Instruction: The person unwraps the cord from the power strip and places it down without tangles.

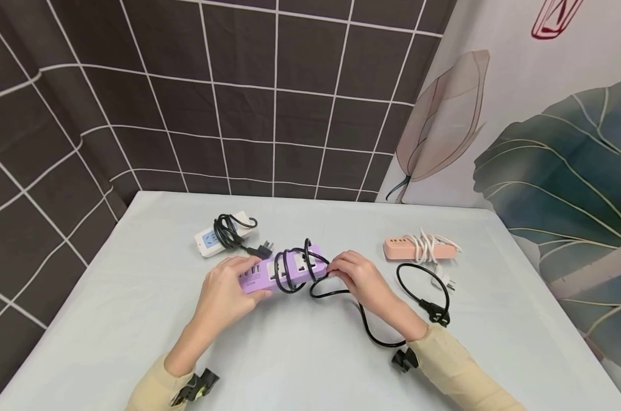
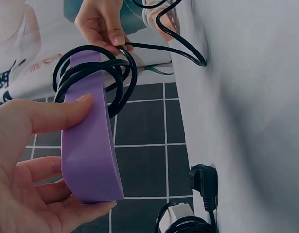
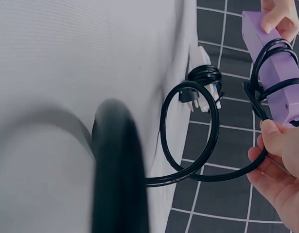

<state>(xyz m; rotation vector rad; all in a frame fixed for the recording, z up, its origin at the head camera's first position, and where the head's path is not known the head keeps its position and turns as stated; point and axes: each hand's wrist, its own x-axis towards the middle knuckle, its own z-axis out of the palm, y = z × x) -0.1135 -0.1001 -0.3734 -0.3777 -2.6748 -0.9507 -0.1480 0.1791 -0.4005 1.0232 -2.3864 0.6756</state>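
My left hand [image 1: 224,292] grips the left end of a purple power strip [image 1: 259,277], thumb on one side and fingers on the other. In the left wrist view the power strip [image 2: 88,141] is held up off the table. Several loops of its black cord [image 3: 212,109] are wound loosely around the strip's middle and right part. Close to the strip's right end, my right hand [image 1: 364,282] pinches that cord between thumb and fingers. From there the cord curves over the table under the right forearm to a black plug [image 1: 436,313] on the right.
Behind my left hand lies a white power strip [image 1: 208,241] with a bundled black cord and a black plug [image 1: 263,249]. A pink power strip [image 1: 400,249] wrapped in white cord lies at the right. A dark gridded curtain [image 1: 244,114] hangs behind the pale tabletop [image 1: 310,365].
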